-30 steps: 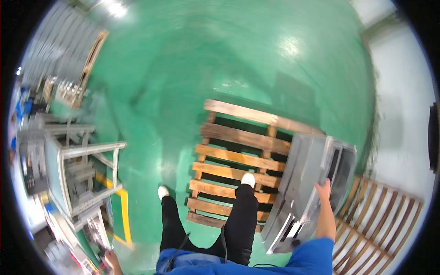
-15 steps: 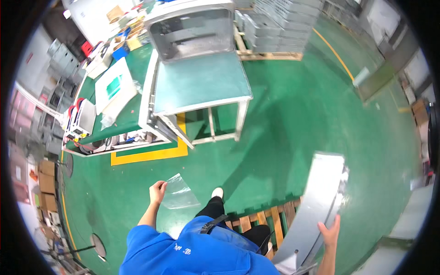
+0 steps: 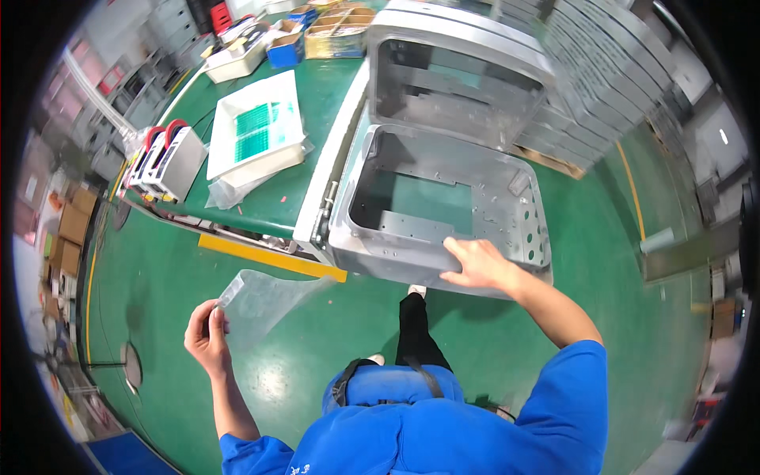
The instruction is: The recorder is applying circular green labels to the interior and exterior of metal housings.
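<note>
My left hand (image 3: 209, 336) pinches the corner of a clear plastic bag (image 3: 265, 305), which hangs out to the right over the floor. With my right hand (image 3: 484, 265) I grip the near rim of an open grey metal housing (image 3: 384, 252). This housing lies over the small table, open side up, with a cut-out in its bottom and round holes along its right wall. Whether its full weight rests on the table I cannot tell. A second grey housing (image 3: 467, 38) stands right behind it, its hollow side toward me.
On the green workbench (image 3: 273, 198) at left are a white tray (image 3: 273, 154) with green parts, white boxy devices (image 3: 176, 165) and bins (image 3: 237, 63). Stacked grey housings (image 3: 609, 71) stand on a pallet (image 3: 550, 161) at back right. Yellow tape (image 3: 269, 257) marks the floor.
A grey housing was low at my right, beside my right hand; now one lies over the previously bare small table, gripped by that hand. The view has moved nearer the bench. The bag stays in my left hand.
</note>
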`<action>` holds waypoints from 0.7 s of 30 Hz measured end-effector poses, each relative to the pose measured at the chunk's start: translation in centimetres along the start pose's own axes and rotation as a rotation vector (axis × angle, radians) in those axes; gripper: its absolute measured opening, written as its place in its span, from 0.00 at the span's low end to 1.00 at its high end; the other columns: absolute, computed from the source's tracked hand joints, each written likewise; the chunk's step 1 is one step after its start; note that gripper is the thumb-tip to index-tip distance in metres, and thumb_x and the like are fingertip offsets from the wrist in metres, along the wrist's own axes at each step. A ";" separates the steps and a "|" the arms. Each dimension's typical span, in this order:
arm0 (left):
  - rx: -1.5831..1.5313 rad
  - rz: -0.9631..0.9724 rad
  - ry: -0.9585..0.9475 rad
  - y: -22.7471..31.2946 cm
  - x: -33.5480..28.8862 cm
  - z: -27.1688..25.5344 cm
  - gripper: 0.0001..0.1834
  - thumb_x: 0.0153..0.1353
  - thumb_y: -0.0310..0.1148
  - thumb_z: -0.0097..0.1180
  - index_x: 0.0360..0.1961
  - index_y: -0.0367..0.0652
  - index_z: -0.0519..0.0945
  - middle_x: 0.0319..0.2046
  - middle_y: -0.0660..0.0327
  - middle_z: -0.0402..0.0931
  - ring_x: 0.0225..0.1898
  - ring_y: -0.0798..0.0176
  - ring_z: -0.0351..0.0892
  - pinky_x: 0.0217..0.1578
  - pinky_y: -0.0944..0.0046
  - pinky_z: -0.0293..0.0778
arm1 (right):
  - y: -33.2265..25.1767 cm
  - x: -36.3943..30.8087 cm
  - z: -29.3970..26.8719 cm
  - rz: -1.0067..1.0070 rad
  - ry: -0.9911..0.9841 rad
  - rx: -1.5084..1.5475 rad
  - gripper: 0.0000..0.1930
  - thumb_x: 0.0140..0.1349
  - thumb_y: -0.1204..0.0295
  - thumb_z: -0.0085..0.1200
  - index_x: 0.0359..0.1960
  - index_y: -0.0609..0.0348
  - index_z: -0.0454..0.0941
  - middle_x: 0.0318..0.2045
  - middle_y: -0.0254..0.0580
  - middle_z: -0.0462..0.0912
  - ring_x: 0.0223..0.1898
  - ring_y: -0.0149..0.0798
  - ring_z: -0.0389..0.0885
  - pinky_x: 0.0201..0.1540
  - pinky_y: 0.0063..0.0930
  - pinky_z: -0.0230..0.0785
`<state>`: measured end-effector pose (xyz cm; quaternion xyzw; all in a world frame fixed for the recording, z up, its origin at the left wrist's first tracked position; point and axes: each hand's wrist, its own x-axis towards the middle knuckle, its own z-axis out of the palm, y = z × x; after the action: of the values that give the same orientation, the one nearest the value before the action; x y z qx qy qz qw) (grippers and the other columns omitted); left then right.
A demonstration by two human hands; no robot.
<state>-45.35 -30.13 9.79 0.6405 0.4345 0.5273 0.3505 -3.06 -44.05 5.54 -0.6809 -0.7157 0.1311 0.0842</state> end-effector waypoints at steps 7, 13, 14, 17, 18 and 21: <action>0.250 0.056 -0.323 8.0 5.9 14.2 0.06 0.49 0.20 0.56 0.30 0.35 0.78 0.24 0.58 0.77 0.23 0.67 0.75 0.25 0.70 0.70 | 6.6 5.5 3.7 -0.227 -0.067 0.022 0.23 0.45 0.60 0.59 0.36 0.59 0.63 0.22 0.47 0.73 0.28 0.50 0.75 0.28 0.41 0.69; 0.176 0.057 -0.702 5.2 9.9 29.4 0.06 0.50 0.25 0.60 0.30 0.37 0.78 0.22 0.58 0.77 0.22 0.64 0.76 0.22 0.70 0.69 | 9.1 10.0 -8.2 0.135 0.384 0.730 0.17 0.46 0.66 0.61 0.36 0.60 0.73 0.33 0.46 0.77 0.33 0.47 0.75 0.38 0.32 0.68; 0.168 0.051 -0.728 4.3 9.9 31.0 0.06 0.50 0.26 0.60 0.30 0.37 0.78 0.22 0.58 0.77 0.21 0.64 0.76 0.22 0.70 0.69 | 7.8 11.4 -10.1 0.026 0.409 0.701 0.17 0.46 0.67 0.61 0.36 0.61 0.73 0.33 0.46 0.77 0.33 0.46 0.75 0.38 0.31 0.68; 0.121 0.062 -0.794 3.3 10.7 35.1 0.07 0.49 0.26 0.61 0.31 0.37 0.79 0.22 0.59 0.77 0.22 0.67 0.75 0.22 0.70 0.69 | 9.3 13.3 -10.0 -0.074 0.211 0.636 0.13 0.48 0.71 0.60 0.36 0.60 0.75 0.30 0.42 0.79 0.33 0.39 0.77 0.40 0.28 0.67; 0.049 0.024 -0.825 2.7 11.1 36.0 0.08 0.49 0.26 0.61 0.31 0.37 0.79 0.22 0.59 0.77 0.21 0.68 0.75 0.21 0.70 0.69 | 10.7 13.4 -9.2 -0.026 0.102 0.677 0.12 0.49 0.71 0.59 0.35 0.60 0.75 0.29 0.42 0.79 0.33 0.38 0.77 0.40 0.28 0.67; -0.106 -0.110 -0.918 -0.1 12.1 37.7 0.08 0.49 0.26 0.62 0.31 0.37 0.79 0.23 0.60 0.77 0.22 0.72 0.74 0.21 0.71 0.69 | 12.6 13.4 -7.7 0.308 -0.006 1.109 0.08 0.51 0.72 0.57 0.32 0.60 0.76 0.27 0.40 0.79 0.32 0.38 0.77 0.39 0.27 0.66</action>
<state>-7.63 -18.56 6.73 0.7650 0.2400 0.1914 0.5661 10.52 -29.69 8.31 -0.6310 -0.4324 0.4996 0.4066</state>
